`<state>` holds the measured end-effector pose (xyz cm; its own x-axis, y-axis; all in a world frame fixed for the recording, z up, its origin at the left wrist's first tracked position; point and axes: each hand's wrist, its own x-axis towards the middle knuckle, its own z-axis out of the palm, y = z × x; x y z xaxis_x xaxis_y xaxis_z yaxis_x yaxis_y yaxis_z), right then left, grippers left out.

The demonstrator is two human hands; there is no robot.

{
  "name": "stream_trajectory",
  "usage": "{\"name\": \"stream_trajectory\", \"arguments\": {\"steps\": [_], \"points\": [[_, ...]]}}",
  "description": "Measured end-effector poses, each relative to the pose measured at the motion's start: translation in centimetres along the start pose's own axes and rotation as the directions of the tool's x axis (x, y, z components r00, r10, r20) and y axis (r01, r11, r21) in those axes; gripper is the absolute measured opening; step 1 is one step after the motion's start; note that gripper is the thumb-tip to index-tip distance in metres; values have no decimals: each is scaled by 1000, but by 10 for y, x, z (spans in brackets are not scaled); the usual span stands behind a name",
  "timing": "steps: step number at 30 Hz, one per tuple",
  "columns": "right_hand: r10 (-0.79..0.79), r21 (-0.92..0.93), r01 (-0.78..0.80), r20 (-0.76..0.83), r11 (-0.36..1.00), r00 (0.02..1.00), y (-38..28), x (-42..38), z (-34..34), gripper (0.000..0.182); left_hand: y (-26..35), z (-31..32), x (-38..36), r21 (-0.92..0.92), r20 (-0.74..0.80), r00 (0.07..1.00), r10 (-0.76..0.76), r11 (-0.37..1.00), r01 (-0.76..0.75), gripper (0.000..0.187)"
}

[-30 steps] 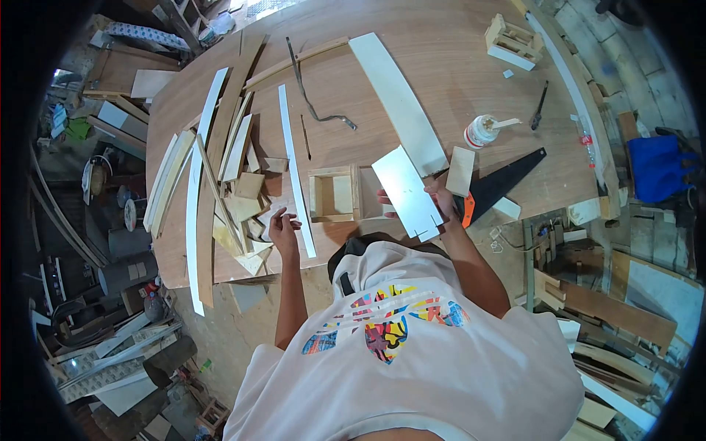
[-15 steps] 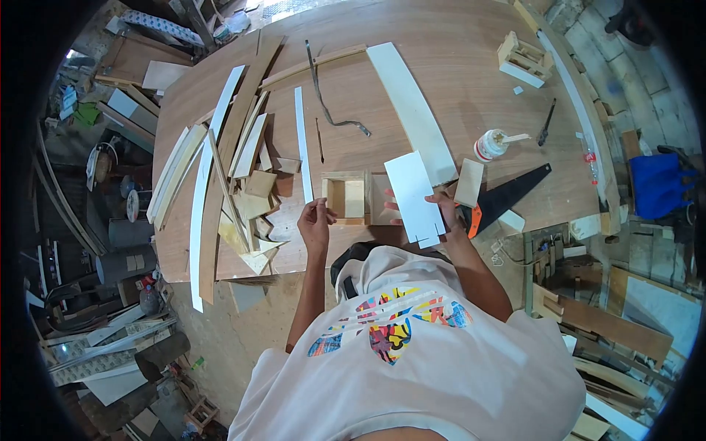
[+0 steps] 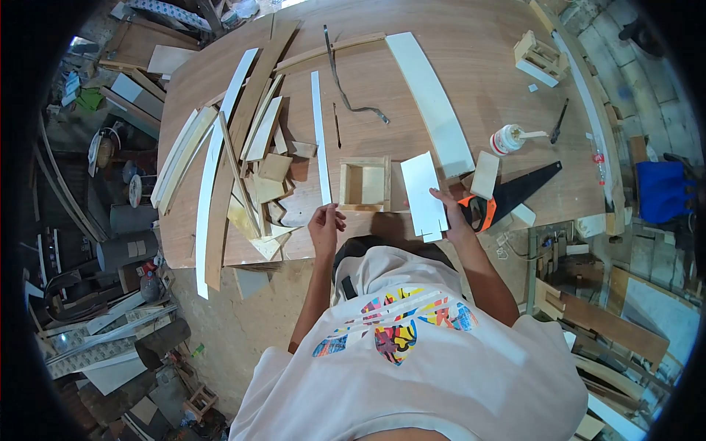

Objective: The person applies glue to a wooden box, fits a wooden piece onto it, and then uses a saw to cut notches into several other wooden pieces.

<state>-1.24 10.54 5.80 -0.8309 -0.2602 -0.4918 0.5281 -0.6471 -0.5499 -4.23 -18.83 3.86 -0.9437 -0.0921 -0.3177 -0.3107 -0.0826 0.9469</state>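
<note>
My right hand (image 3: 454, 219) grips the right edge of a white rectangular board (image 3: 422, 192) that has dark pencil lines near its lower end. The board is held above the table, right of a small open wooden box (image 3: 365, 165). My left hand (image 3: 324, 223) is closed, thumb and fingertips together, by the box's lower left corner and the near end of a narrow white strip (image 3: 321, 140). What those fingers pinch, if anything, is too small to make out. Beside my right hand lies a handsaw (image 3: 523, 189) with an orange handle, and a small wood block (image 3: 485, 175).
Wood offcuts (image 3: 273, 167) and long strips (image 3: 212, 169) cover the table's left side. A wide pale plank (image 3: 432, 103), a bent metal bar (image 3: 340, 84), a white glue pot (image 3: 507, 140) with a stick, and a small wooden frame (image 3: 541, 57) lie farther back.
The view has shifted, so the table's things sit farther right. The white board has tilted slightly, and my right fingers behind it show less. My left hand stays near the box's corner.
</note>
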Motion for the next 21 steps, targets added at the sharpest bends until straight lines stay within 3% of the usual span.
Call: {"name": "stream_trajectory", "arguments": {"steps": [4, 6, 7, 9, 10, 11, 12, 13, 14, 15, 17, 18, 19, 21], "points": [[-34, -82, 30, -38, 996, 999, 15, -5, 18, 56, -1, -8, 0, 36, 143, 985, -95, 995, 90, 24], [89, 32, -92, 77, 995, 993, 19, -12, 34, 58, 3, -10, 2, 121, 343, 928, -147, 986, 112, 25], [89, 22, -91, 71, 996, 993, 21, -16, 44, 58, 5, -10, 3, 109, 346, 927, -144, 988, 113, 25], [158, -128, -141, 135, 982, 978, 27, -23, 61, 60, 7, -10, 2, 217, 503, 843, -192, 972, 92, 32], [206, -262, -178, 86, 949, 975, 36, -21, 55, 62, 5, -11, 1, 174, 532, 826, -187, 979, 109, 38], [205, -272, -176, 82, 946, 975, 43, -20, 54, 62, 4, -12, -1, 163, 535, 826, -178, 981, 106, 38], [160, -594, -75, 92, 801, 983, 46, -20, 59, 62, -1, -14, -2, 176, 600, 791, -117, 984, 11, 39], [122, -836, 31, 116, 548, 986, 49, -21, 64, 62, -7, -16, -1, 184, 662, 747, -60, 979, -85, 39], [144, -833, -7, 87, 553, 986, 51, -25, 66, 59, -20, -23, 4, 309, 699, 699, -149, 945, -108, 33], [142, -834, -10, 82, 551, 986, 53, -26, 71, 59, -19, -24, -1, 305, 702, 696, -148, 946, -107, 33], [228, -950, -49, 24, 309, 973, 59, -28, 75, 57, -18, -27, -16, 162, 660, 735, -157, 985, 64, 22], [149, -981, -1, 28, 194, 988, 65, -28, 73, 51, -24, -31, -16, 162, 665, 730, -158, 985, 66, 22], [146, -981, -7, 22, 196, 989, 72, -26, 67, 51, -32, -36, -15, 207, 636, 756, -155, 978, 26, 21], [-13, -984, -15, -13, -176, 1000, 79, -22, 59, 41, -43, -44, -10, 253, 610, 779, -147, 967, -16, 19]]}}
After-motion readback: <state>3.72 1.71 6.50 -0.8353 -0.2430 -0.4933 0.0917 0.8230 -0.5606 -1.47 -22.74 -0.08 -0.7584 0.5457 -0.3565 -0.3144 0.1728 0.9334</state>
